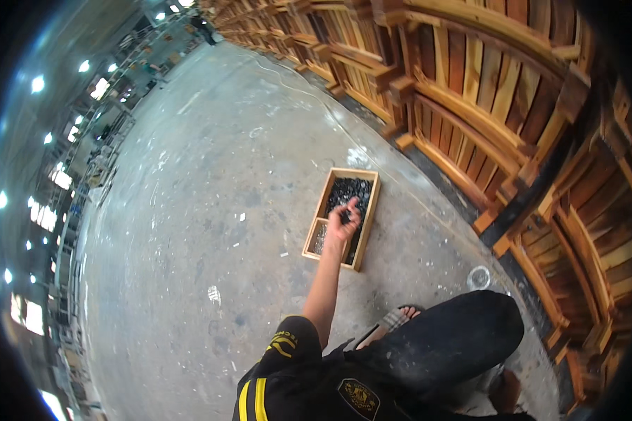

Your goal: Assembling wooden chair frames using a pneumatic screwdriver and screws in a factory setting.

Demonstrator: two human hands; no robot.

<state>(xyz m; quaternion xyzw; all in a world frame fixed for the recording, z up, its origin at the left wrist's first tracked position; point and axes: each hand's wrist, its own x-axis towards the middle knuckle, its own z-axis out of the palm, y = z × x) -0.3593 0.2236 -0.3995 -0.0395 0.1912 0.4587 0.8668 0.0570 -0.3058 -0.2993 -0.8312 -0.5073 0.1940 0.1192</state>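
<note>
My left hand (pixel 343 220) is over a shallow wooden box (pixel 369 235) on the floor. Its fingers curl round some small black pieces that show dark against the palm. Many more small black pieces (pixel 347 189) fill the box's larger compartment, too small to tell their kind. A smaller compartment at the near left holds small pale, shiny pieces (pixel 321 238), partly hidden by my wrist. My right hand cannot be made out; my bent knee fills the lower right.
Slatted wooden furniture panels (pixel 470 77) stand in a long row along the right. A round clear object (pixel 479 278) lies near my knee. My sandalled foot (pixel 400 319) rests on the concrete floor (pixel 189 175), which has scattered white scraps. Another person (pixel 203 29) stands far off.
</note>
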